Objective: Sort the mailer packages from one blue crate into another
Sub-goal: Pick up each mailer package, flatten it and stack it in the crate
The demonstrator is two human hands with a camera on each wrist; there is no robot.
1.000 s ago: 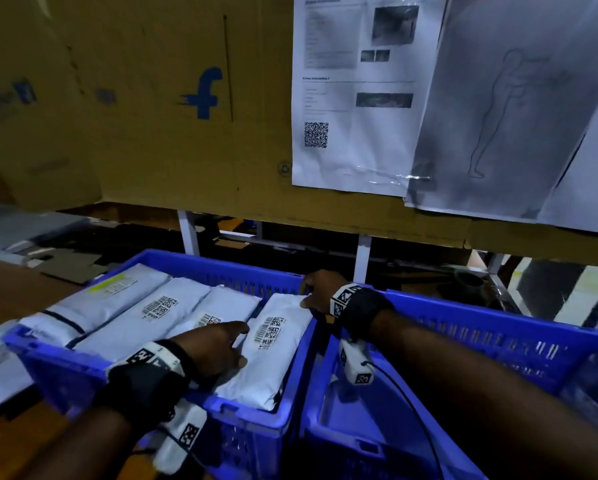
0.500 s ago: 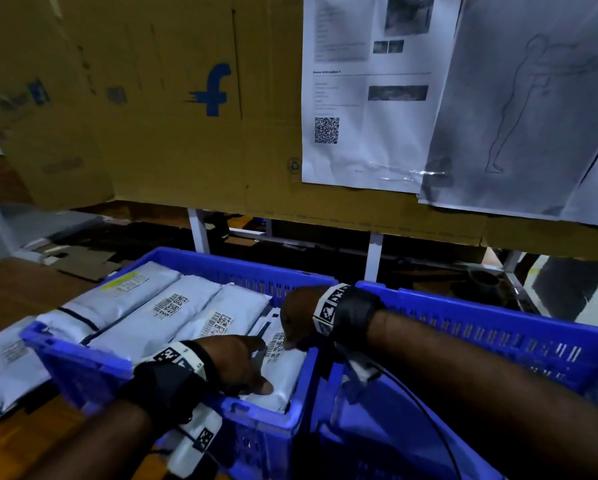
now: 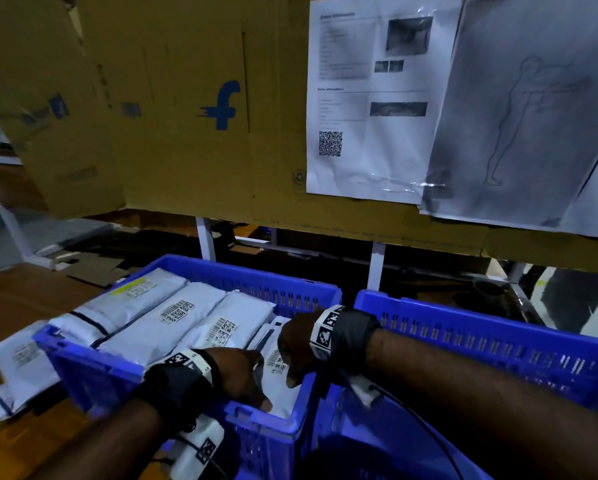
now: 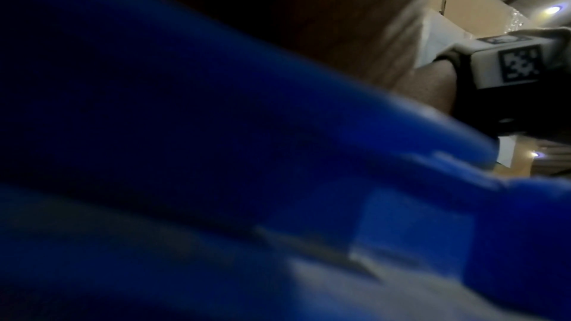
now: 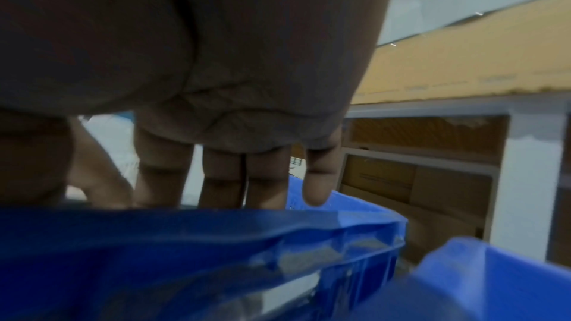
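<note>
The left blue crate holds several white mailers laid side by side. My left hand lies flat on the near end of the rightmost mailer, fingers extended. My right hand reaches across from the right onto the same mailer, thumb on its top face. In the right wrist view its fingers point straight down, their tips hidden behind the left crate's rim. The right blue crate stands directly alongside. The left wrist view shows only blurred blue crate plastic.
More white mailers lie on the wooden table outside the left crate. A cardboard wall with taped paper sheets rises behind both crates, above white frame posts.
My right hand slid from the far end of the rightmost mailer toward its near end. My left hand shifted slightly nearer on the same mailer.
</note>
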